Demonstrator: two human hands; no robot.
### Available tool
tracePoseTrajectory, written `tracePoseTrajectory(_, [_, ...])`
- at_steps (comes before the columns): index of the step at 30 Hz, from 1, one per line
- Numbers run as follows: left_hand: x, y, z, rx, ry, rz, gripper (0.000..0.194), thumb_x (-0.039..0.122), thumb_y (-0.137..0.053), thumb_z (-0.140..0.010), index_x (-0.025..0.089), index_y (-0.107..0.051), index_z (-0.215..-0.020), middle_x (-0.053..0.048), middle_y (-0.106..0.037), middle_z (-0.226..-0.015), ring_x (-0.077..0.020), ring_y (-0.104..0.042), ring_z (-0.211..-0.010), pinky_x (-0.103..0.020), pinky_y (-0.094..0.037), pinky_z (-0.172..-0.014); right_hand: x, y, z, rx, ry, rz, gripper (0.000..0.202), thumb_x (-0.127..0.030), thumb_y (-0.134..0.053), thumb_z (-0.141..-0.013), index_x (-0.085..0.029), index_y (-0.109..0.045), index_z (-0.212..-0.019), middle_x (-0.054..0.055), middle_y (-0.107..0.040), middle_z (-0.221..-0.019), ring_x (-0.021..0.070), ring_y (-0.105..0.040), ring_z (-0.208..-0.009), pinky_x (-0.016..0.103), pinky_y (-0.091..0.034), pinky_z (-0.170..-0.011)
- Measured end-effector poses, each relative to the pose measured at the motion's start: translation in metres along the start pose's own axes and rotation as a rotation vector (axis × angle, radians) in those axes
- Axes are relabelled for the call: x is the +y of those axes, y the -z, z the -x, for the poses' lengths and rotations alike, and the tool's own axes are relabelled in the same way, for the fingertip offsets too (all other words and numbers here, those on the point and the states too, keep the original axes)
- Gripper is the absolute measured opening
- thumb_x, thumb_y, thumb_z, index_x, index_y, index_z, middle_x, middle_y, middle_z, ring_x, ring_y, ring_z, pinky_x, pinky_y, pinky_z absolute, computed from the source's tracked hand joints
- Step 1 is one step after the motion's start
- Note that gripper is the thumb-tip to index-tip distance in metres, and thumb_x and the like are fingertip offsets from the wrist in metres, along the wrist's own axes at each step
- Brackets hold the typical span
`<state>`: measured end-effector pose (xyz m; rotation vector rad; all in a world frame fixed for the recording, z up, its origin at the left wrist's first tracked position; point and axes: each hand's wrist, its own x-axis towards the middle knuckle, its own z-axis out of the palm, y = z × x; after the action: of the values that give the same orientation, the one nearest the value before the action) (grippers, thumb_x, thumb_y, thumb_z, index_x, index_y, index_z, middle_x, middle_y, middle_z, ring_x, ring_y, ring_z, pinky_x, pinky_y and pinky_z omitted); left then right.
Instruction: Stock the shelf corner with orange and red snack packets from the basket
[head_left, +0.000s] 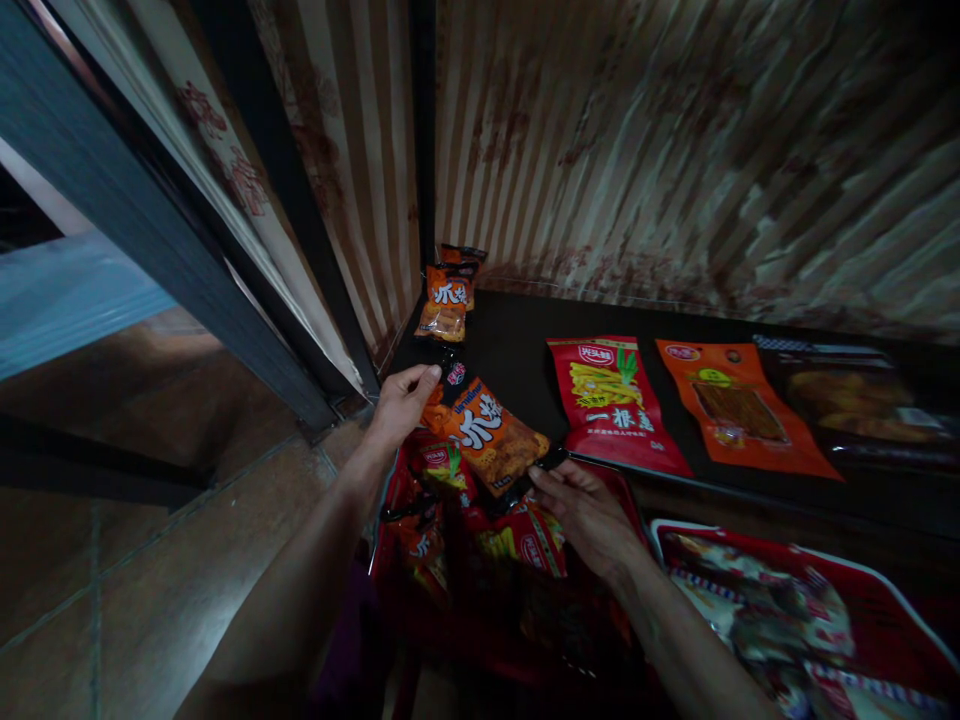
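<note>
An orange and black snack bag (491, 435) is stretched between my two hands, above a red basket (637, 500). My left hand (405, 400) pinches its upper left corner, and the fingers of my right hand (581, 500) close on its lower right corner. Inside the basket lie several red and orange packets (525, 540). Behind my left hand, two smaller-looking orange bags (444, 305) stand one behind the other at the corner of a dark shelf (510, 340).
A red packet (611, 400), an orange packet (742, 405) and a dark clear-windowed pack (855, 400) lie along the shelf. Another red basket (885, 580) holds white packets at the lower right. Striped curtain and dark metal posts stand behind and left; tiled floor is lower left.
</note>
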<state>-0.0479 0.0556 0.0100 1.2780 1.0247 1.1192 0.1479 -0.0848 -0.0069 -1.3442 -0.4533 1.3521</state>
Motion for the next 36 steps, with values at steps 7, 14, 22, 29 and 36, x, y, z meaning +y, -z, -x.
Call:
tracePoseTrajectory(7, [0.0, -0.006, -0.001, 0.071, 0.094, 0.164, 0.042, 0.055, -0.072, -0.064, 0.015, -0.06, -0.06, 0.003, -0.053, -0.056, -0.0084, -0.047, -0.053, -0.019, -0.035, -0.049, 0.0, 0.002, 0.0, 0.026, 0.006, -0.101, 0.03, -0.029, -0.091, -0.042, -0.02, -0.064, -0.05, -0.004, -0.064, -0.057, 0.009, -0.057, -0.054, 0.023, -0.051, -0.055])
tracePoseTrajectory(14, [0.009, -0.018, 0.007, -0.056, 0.155, 0.528, 0.038, 0.043, -0.08, -0.061, 0.016, -0.066, -0.083, -0.004, -0.068, -0.084, -0.0151, -0.063, -0.078, -0.029, -0.052, -0.074, -0.003, 0.0, -0.008, 0.049, -0.006, -0.261, 0.03, -0.026, -0.092, -0.041, -0.024, -0.07, -0.061, -0.006, -0.072, -0.068, 0.0084, -0.064, -0.063, 0.018, -0.054, -0.059])
tracePoseTrajectory(22, [0.003, -0.025, 0.004, 0.034, 0.153, 0.535, 0.039, 0.049, -0.076, -0.065, 0.015, -0.066, -0.082, -0.003, -0.066, -0.078, -0.0131, -0.062, -0.068, -0.028, -0.052, -0.065, -0.004, -0.021, -0.007, 0.079, -0.039, -0.349, 0.036, -0.021, -0.093, -0.032, -0.023, -0.063, -0.053, -0.006, -0.07, -0.062, 0.0097, -0.065, -0.06, 0.02, -0.055, -0.058])
tracePoseTrajectory(29, [0.003, -0.024, 0.002, 0.143, 0.166, 0.467, 0.047, 0.055, -0.075, -0.06, 0.013, -0.067, -0.079, -0.003, -0.066, -0.074, -0.0109, -0.058, -0.061, -0.026, -0.051, -0.061, 0.002, -0.025, -0.008, 0.064, -0.025, -0.326, 0.036, -0.019, -0.093, -0.034, -0.02, -0.06, -0.049, -0.005, -0.07, -0.06, 0.0099, -0.066, -0.06, 0.022, -0.057, -0.06])
tracePoseTrajectory(36, [-0.001, -0.021, -0.001, 0.187, 0.13, 0.424, 0.046, 0.056, -0.074, -0.06, 0.013, -0.064, -0.072, 0.0, -0.063, -0.067, -0.0102, -0.057, -0.057, -0.025, -0.05, -0.058, 0.005, -0.024, -0.008, 0.008, -0.023, -0.328, 0.033, -0.016, -0.091, -0.04, -0.02, -0.06, -0.051, -0.004, -0.07, -0.06, 0.0119, -0.067, -0.062, 0.024, -0.058, -0.062])
